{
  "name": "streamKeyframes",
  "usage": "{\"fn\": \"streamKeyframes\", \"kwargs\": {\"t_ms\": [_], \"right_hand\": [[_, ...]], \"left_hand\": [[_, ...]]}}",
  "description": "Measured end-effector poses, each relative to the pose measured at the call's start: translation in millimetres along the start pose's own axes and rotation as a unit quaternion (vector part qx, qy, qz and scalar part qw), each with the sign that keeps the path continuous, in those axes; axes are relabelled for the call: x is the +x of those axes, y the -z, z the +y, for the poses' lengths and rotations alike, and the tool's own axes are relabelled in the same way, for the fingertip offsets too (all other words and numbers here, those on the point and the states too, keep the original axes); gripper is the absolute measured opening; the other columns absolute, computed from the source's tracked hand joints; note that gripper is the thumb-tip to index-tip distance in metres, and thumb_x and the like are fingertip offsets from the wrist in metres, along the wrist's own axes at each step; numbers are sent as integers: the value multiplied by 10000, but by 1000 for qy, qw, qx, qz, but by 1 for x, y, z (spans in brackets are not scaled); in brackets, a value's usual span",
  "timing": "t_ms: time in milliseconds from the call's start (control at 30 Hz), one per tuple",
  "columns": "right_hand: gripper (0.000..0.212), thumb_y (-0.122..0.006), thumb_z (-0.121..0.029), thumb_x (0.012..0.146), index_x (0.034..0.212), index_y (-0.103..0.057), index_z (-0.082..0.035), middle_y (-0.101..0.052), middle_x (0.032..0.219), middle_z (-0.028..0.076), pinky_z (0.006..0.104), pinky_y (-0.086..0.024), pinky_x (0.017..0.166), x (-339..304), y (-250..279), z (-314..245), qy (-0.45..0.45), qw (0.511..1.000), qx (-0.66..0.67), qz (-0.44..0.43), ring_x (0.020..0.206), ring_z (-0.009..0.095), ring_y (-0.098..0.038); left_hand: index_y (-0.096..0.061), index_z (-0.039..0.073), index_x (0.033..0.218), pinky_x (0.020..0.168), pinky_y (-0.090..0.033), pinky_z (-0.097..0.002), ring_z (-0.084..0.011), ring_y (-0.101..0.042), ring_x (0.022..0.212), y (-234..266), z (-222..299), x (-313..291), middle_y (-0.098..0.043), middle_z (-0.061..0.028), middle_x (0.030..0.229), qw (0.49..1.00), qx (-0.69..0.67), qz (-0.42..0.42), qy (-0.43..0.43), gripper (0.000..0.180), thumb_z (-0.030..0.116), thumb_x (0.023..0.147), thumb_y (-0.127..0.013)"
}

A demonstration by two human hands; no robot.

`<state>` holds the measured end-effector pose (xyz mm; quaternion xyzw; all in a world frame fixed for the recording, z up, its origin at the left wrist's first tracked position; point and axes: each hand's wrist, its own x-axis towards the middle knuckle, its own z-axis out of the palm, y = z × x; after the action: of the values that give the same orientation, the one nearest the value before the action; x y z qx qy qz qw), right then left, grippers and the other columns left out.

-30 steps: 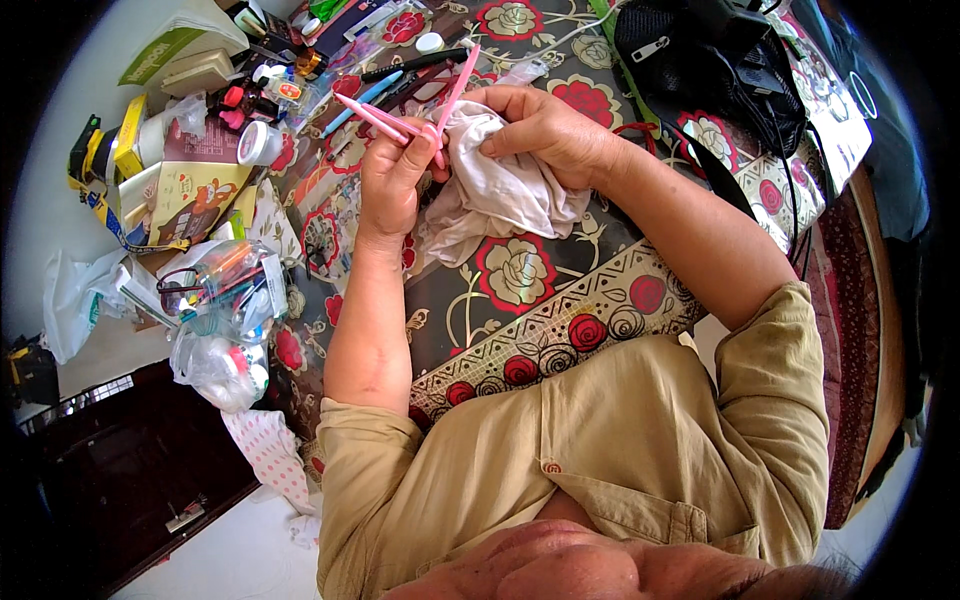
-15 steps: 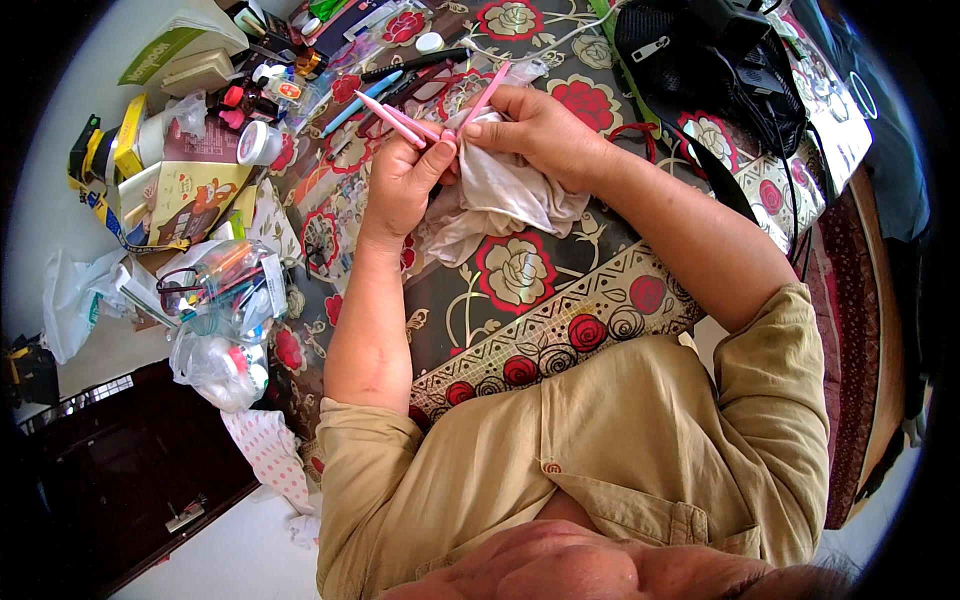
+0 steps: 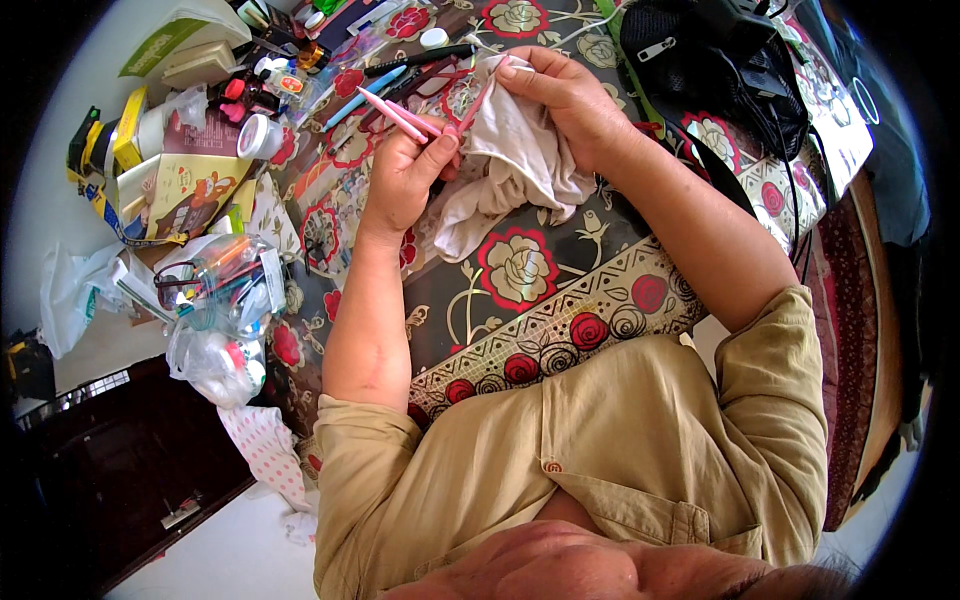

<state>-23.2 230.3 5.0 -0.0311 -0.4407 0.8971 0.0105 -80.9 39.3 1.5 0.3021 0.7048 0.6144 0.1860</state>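
My left hand point(image 3: 410, 180) is closed around slim, pointed pink sticks point(image 3: 395, 115) that look like pens. Their tips stick out up and to the left past the fingers. Another thin pink length slants from that hand toward my right hand, partly covered by cloth. My right hand point(image 3: 572, 105) pinches a crumpled white cloth point(image 3: 515, 150) at its upper edge, at the far end of this pink length. The rest of the cloth hangs down between both hands over the table. Whether the pink pieces are joined is hidden by my left fingers.
Beyond my left hand lie a blue pen point(image 3: 365, 98), a black pen point(image 3: 420, 60) and a white cap point(image 3: 434, 38). Bottles, boxes and a small white tub point(image 3: 260, 137) crowd the left side. A black mesh bag point(image 3: 690, 70) sits at the right on the flowered tablecloth point(image 3: 515, 270).
My right hand has moved up and slightly right, drawing the cloth upward over the slanting pink length. My left hand has hardly moved and keeps hold of the pink sticks.
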Motion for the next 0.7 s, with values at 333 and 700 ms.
{"fn": "streamKeyframes", "kwargs": {"t_ms": [333,700], "right_hand": [[179,-603,-153,816,941,-584,-27,-602,763,21,226,-446,552,-4,-6,16,-20,995,-89,-29,626,76,-549],[184,-608,-150,826,970,-589,-37,-608,852,18,216,-466,671,-1,-2,21,-40,979,-189,-59,751,72,-566]], "left_hand": [[-571,13,873,547,-427,-203,-69,-499,589,-2,-1,-1,-549,-2,685,1000,9,8,21,215,227,855,-587],[-579,12,875,563,-426,-201,-59,-499,607,-2,-2,-1,-558,6,705,1000,24,-9,15,213,221,843,-605]]}}
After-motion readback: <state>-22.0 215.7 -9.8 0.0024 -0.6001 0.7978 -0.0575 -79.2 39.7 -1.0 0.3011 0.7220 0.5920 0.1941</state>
